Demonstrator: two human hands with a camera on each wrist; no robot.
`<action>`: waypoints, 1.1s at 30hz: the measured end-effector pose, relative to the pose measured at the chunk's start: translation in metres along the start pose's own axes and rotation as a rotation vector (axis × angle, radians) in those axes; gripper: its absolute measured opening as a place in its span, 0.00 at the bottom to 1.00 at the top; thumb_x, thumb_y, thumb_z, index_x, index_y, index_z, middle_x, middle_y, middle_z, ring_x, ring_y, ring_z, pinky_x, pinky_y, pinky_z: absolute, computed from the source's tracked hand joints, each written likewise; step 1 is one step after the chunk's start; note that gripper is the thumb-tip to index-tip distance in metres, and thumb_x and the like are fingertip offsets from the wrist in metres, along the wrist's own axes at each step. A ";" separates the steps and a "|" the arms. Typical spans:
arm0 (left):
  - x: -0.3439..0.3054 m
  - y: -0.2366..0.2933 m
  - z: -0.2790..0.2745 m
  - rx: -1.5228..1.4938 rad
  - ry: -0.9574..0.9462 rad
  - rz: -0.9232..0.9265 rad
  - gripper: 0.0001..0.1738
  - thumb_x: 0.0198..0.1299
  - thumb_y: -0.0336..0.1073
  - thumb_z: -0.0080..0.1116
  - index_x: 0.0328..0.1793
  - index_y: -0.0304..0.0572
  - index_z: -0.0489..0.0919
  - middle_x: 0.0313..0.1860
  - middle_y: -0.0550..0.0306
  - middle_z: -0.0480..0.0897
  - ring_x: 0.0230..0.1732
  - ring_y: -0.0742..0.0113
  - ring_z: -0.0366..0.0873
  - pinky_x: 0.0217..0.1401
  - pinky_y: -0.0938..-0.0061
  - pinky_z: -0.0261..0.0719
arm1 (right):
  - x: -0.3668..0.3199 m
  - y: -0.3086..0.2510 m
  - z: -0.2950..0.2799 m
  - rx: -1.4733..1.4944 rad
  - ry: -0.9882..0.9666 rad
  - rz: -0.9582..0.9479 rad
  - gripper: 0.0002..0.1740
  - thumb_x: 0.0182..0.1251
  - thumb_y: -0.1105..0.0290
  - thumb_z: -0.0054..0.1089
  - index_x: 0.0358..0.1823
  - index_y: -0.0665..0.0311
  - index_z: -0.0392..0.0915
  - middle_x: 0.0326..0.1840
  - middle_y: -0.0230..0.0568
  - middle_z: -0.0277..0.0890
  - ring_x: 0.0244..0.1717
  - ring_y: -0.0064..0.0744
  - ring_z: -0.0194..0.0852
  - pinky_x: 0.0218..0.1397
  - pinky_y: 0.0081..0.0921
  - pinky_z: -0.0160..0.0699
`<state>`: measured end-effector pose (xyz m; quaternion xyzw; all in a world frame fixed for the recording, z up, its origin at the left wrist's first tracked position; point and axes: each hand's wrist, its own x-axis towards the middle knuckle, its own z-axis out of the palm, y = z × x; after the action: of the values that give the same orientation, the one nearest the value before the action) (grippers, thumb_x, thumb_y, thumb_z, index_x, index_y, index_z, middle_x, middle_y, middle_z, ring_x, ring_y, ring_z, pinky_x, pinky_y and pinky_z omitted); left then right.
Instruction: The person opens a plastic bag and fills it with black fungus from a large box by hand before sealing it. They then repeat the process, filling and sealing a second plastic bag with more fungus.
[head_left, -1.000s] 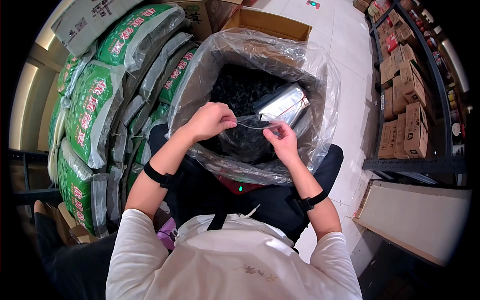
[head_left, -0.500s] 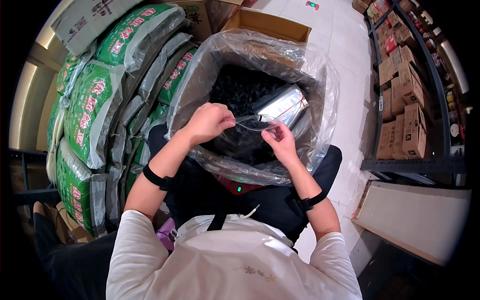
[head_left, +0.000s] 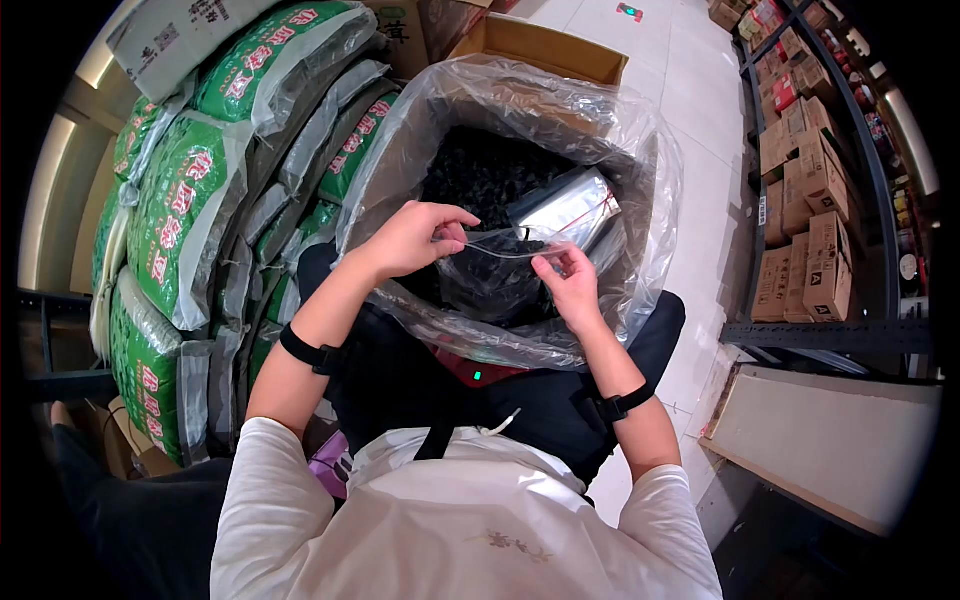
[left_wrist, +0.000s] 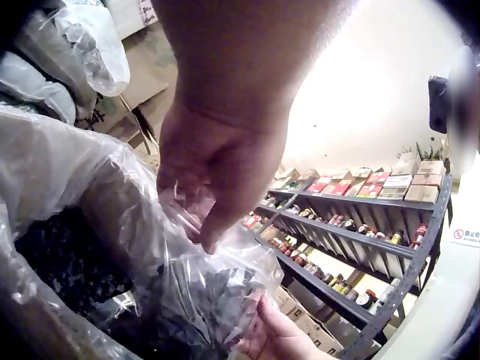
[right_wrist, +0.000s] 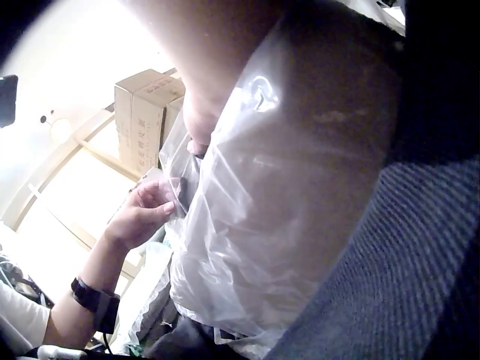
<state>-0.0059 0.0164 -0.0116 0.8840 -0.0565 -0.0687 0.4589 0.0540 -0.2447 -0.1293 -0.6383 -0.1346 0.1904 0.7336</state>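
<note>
A clear plastic bag [head_left: 490, 275] with dark pieces in it hangs between the two hands, over a plastic-lined carton [head_left: 400, 150] of black dried pieces [head_left: 480, 170]. At the bag's left edge is the left hand [head_left: 418, 238], thumb against the plastic and index finger stretched out above it. The right hand [head_left: 572, 285] pinches the bag's right edge between thumb and fingers. In the left wrist view the bag [left_wrist: 214, 300] bulges with dark pieces below the left hand [left_wrist: 217, 172]. A silvery packet [head_left: 570, 210] lies on the black pieces behind the right hand.
Green-and-white sacks [head_left: 185, 215] are stacked left of the carton. An open cardboard box [head_left: 540, 50] stands behind it. On the right, shelves [head_left: 835, 330] hold brown boxes [head_left: 830, 260] and jars. The carton's liner [head_left: 650, 200] stands up loosely around its rim.
The left hand has shifted slightly left, and its index finger has lifted and straightened away from the thumb. The right hand holds the bag edge in nearly the same place.
</note>
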 end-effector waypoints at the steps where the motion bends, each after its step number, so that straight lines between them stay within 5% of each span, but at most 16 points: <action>1: 0.000 0.002 -0.001 -0.019 0.007 -0.025 0.18 0.55 0.25 0.66 0.54 0.37 0.82 0.35 0.52 0.86 0.37 0.63 0.84 0.45 0.72 0.81 | 0.000 0.000 0.000 0.008 0.002 0.003 0.16 0.64 0.71 0.71 0.50 0.65 0.76 0.47 0.30 0.78 0.51 0.21 0.76 0.52 0.21 0.79; 9: -0.001 0.006 0.005 0.033 0.040 -0.031 0.17 0.57 0.24 0.65 0.53 0.38 0.83 0.33 0.54 0.86 0.37 0.68 0.83 0.46 0.73 0.80 | -0.002 -0.005 0.005 0.091 -0.018 0.022 0.19 0.64 0.69 0.72 0.52 0.66 0.75 0.49 0.31 0.78 0.53 0.25 0.76 0.56 0.26 0.78; 12: -0.004 0.011 0.009 0.064 0.063 -0.044 0.15 0.57 0.25 0.64 0.52 0.37 0.84 0.33 0.54 0.86 0.36 0.66 0.83 0.44 0.72 0.80 | -0.002 -0.012 0.010 0.004 0.146 -0.144 0.23 0.61 0.69 0.73 0.54 0.66 0.74 0.50 0.35 0.78 0.54 0.33 0.77 0.62 0.34 0.75; 14: -0.007 0.012 0.013 0.053 0.081 -0.018 0.15 0.56 0.24 0.63 0.51 0.37 0.84 0.32 0.51 0.85 0.35 0.60 0.83 0.43 0.69 0.79 | -0.003 -0.044 0.011 -0.485 0.358 -0.523 0.22 0.56 0.72 0.73 0.52 0.66 0.76 0.49 0.41 0.80 0.53 0.43 0.78 0.63 0.38 0.73; 15: -0.008 0.012 0.013 0.053 0.080 -0.019 0.15 0.56 0.24 0.63 0.51 0.37 0.84 0.32 0.51 0.85 0.35 0.60 0.83 0.43 0.69 0.79 | -0.005 -0.056 0.009 -0.484 0.358 -0.521 0.22 0.56 0.72 0.73 0.52 0.66 0.76 0.49 0.41 0.80 0.53 0.43 0.78 0.63 0.38 0.73; 18: -0.010 0.010 0.019 0.189 0.091 0.081 0.15 0.54 0.23 0.63 0.49 0.36 0.84 0.31 0.49 0.84 0.35 0.54 0.82 0.42 0.65 0.78 | -0.005 -0.082 0.004 -0.765 -0.127 -0.793 0.16 0.54 0.71 0.70 0.44 0.66 0.80 0.47 0.46 0.81 0.50 0.49 0.78 0.56 0.38 0.76; 21: -0.011 0.009 0.023 0.272 0.136 0.224 0.14 0.52 0.23 0.64 0.47 0.37 0.84 0.31 0.49 0.83 0.34 0.50 0.81 0.41 0.62 0.77 | -0.002 -0.083 0.012 -0.943 -0.261 -0.642 0.20 0.60 0.61 0.69 0.47 0.67 0.79 0.50 0.47 0.81 0.51 0.48 0.78 0.59 0.39 0.73; 25: -0.020 0.015 0.026 0.298 0.193 0.273 0.12 0.51 0.24 0.65 0.43 0.41 0.85 0.30 0.53 0.84 0.35 0.53 0.81 0.42 0.62 0.75 | -0.009 -0.075 0.026 -1.134 -0.227 -0.681 0.28 0.62 0.52 0.66 0.54 0.68 0.78 0.51 0.49 0.81 0.54 0.47 0.78 0.61 0.39 0.69; 28: -0.026 0.014 0.033 0.322 0.223 0.270 0.12 0.51 0.23 0.65 0.42 0.43 0.85 0.30 0.55 0.84 0.35 0.55 0.81 0.44 0.64 0.74 | -0.021 -0.080 0.038 -1.238 -0.259 -0.368 0.36 0.64 0.44 0.62 0.61 0.69 0.74 0.56 0.53 0.79 0.58 0.48 0.76 0.63 0.40 0.67; 33: -0.033 0.004 0.044 0.402 0.213 0.285 0.13 0.51 0.22 0.64 0.43 0.45 0.85 0.31 0.57 0.84 0.36 0.56 0.80 0.45 0.64 0.75 | -0.021 -0.070 0.037 -1.042 -0.318 -0.261 0.38 0.62 0.44 0.65 0.61 0.70 0.75 0.55 0.54 0.80 0.62 0.49 0.75 0.65 0.42 0.66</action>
<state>-0.0459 -0.0160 -0.0314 0.9428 -0.1444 0.1028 0.2823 0.0261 -0.2294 -0.0540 -0.8580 -0.3977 0.1001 0.3093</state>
